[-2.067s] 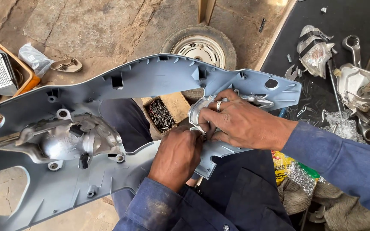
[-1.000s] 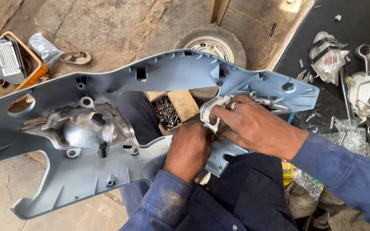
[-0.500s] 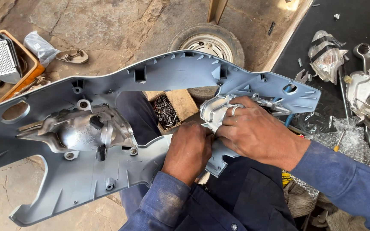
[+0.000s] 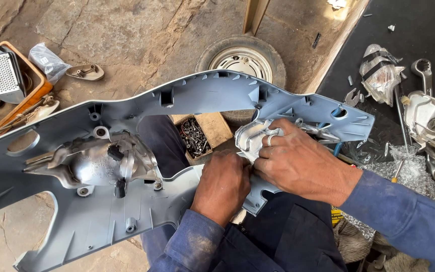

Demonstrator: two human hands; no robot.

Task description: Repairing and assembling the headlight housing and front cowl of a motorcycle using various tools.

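Note:
A large grey-blue plastic scooter body panel (image 4: 212, 98) lies across my lap, inner side up. A silver lamp housing (image 4: 101, 163) is fixed in its left half. A second silver lamp housing (image 4: 250, 137) sits at the right half, and my right hand (image 4: 300, 163) covers and grips it, a ring on one finger. My left hand (image 4: 222, 186) is closed against the panel's lower edge just beside that housing, fingers tucked under and hidden. Both sleeves are blue.
A cardboard box of screws and bolts (image 4: 197, 136) sits under the panel's gap. A small wheel (image 4: 242, 60) lies behind it. An orange tray (image 4: 6, 80) with a metal grille is at far left. Spanners, wrapped parts and a metal assembly (image 4: 429, 121) lie on the black mat at right.
The view has shifted slightly and the panel sits a little lower left. My hands stay on the right lamp housing, with only small finger movement.

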